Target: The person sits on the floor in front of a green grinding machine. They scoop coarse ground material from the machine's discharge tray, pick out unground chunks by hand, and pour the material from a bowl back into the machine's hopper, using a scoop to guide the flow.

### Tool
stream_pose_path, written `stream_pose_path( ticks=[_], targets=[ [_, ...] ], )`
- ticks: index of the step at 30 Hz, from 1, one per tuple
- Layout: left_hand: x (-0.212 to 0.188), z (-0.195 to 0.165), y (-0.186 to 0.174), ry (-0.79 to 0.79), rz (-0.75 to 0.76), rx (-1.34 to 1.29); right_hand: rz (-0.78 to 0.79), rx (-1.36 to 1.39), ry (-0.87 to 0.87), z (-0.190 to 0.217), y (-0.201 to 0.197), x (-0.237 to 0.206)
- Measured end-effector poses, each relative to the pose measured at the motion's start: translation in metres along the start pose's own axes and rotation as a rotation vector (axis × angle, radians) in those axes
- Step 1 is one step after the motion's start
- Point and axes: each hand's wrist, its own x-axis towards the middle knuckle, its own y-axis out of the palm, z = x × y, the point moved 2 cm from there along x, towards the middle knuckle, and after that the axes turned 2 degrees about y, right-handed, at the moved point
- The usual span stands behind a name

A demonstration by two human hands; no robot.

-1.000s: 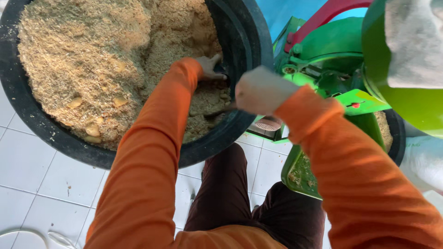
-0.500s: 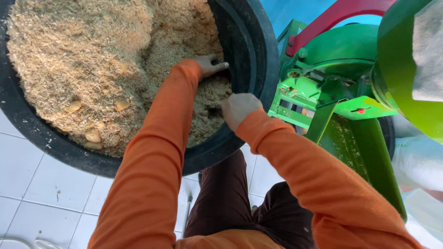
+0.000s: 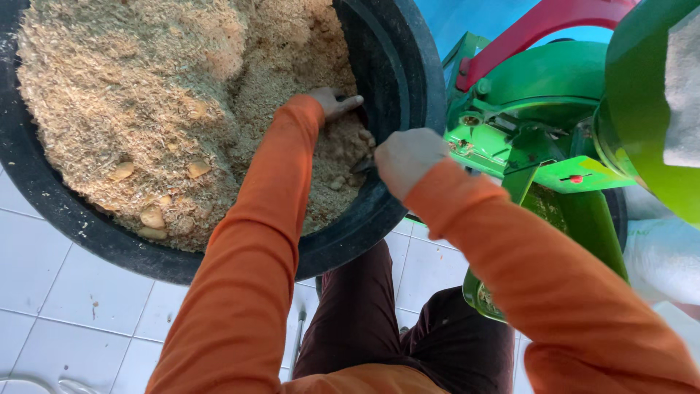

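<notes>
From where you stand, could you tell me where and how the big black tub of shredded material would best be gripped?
Probably by the black tub's thick rounded rim, from the outside, one hand on each opposite side. It is wide, round and heaped with shredded material, and no handles show. The left hand and right hand now work inside, near the green machine.

Black tub (image 3: 397,95) is running off top & left edges. Right hand (image 3: 407,157) is hiding whatever it's gripping. Green machine (image 3: 554,124) is getting cut off at right.
</notes>
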Motion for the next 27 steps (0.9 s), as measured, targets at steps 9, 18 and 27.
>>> stream_pose_path(
  ticks=[9,18,27],
  targets=[
    [-0.005,0.001,0.013,0.014,-0.214,-0.102,0.027,0.037,0.112,0.004,0.034,-0.008],
    [-0.043,0.013,-0.002,-0.138,-0.347,-0.535,-0.308,0.029,0.212,-0.025,-0.028,-0.103],
    [-0.111,0.002,-0.041,-0.105,-0.301,-1.076,-0.572,0.218,0.435,-0.039,-0.027,-0.167]
  ],
)
